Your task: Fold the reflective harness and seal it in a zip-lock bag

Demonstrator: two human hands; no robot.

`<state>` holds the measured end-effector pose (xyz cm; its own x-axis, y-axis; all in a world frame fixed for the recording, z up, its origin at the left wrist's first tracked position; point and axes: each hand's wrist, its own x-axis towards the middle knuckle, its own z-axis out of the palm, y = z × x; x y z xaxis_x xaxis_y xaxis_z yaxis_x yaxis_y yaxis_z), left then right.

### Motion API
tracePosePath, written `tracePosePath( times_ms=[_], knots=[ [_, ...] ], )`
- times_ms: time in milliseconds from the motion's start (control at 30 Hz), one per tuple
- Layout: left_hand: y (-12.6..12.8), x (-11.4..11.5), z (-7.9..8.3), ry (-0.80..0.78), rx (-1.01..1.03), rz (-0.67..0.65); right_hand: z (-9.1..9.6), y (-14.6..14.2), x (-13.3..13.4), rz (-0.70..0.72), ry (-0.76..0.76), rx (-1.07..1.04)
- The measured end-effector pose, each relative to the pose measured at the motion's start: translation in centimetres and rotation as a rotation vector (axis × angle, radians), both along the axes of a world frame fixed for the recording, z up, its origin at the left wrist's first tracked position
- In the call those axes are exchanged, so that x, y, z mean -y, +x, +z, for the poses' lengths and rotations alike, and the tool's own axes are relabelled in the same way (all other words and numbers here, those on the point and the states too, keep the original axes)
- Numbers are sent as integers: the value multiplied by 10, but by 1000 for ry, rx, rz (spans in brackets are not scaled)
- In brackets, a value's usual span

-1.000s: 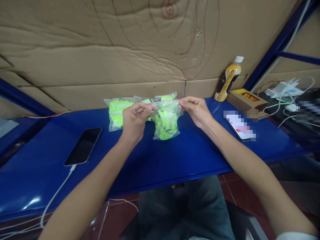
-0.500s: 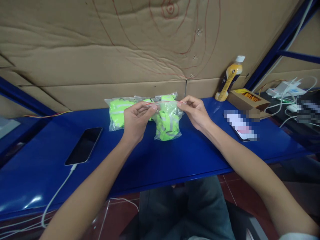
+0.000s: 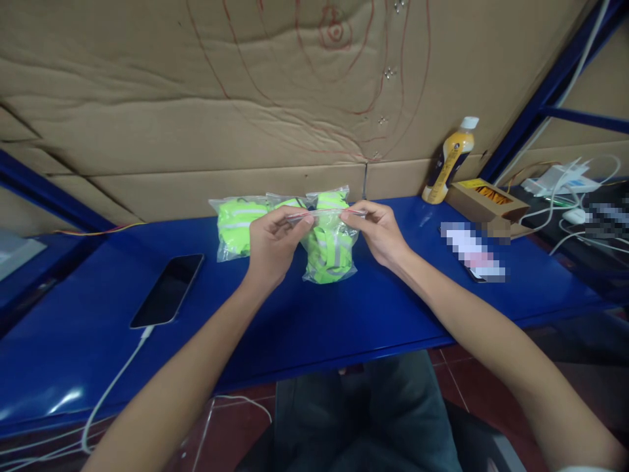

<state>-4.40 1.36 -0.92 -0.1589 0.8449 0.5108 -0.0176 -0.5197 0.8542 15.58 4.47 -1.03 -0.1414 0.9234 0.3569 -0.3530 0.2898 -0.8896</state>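
Note:
A clear zip bag (image 3: 330, 252) with a folded neon-yellow item with grey reflective strips hangs between my hands, its red-lined top edge stretched level. My left hand (image 3: 278, 246) pinches that edge on the left, thumb on top. At the right part of the same edge, my right hand (image 3: 378, 229) pinches with thumb and fingers. Behind my left hand lies another clear bag (image 3: 238, 226) of neon-yellow material. More such bags, partly hidden, lie behind the held one, among them a bag (image 3: 331, 196) at the back.
On the blue table (image 3: 295, 328) a dark phone (image 3: 168, 290) with a white cable lies at left. To the right are a lit phone (image 3: 472, 252), an open cardboard box (image 3: 489, 200), a yellow drink bottle (image 3: 449, 160) and a white power strip (image 3: 563, 178). A cardboard wall (image 3: 221, 137) stands behind.
My hands have shifted closer together along the bag's top edge, the left one moving right. The view has tilted slightly, so everything sits a little lower.

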Motion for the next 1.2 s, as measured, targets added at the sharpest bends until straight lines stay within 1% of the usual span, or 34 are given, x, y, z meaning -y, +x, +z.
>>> tracePosePath(
  times_ms=[100,167,300,433,567,667,867,967,1100,1167,1200],
  knots=[
    [1,2,-1,37,-30,27,1,-2,3,13,-20,19],
    [2,3,-1,55,-42,23,1,-3,4,12,-5,28],
    [5,7,1,49,-80,29,1,-4,8,-5,23,48],
    [8,10,0,51,-128,72,2,-6,11,29,17,79],
    [10,11,-2,69,-115,44,3,-10,12,5,38,69],
    [12,13,0,71,-89,10,3,-12,13,-15,41,53],
    [15,15,1,56,-109,40,3,-15,17,99,-26,3],
    [15,14,-2,59,-105,43,4,-17,17,81,-46,-5],
    [12,10,-6,42,-99,-27,4,-16,16,41,-115,-39],
    [9,6,-8,23,-74,-12,2,-13,13,37,-128,-34],
    [6,3,-9,7,-47,11,0,-11,12,40,-110,1]
  ],
)
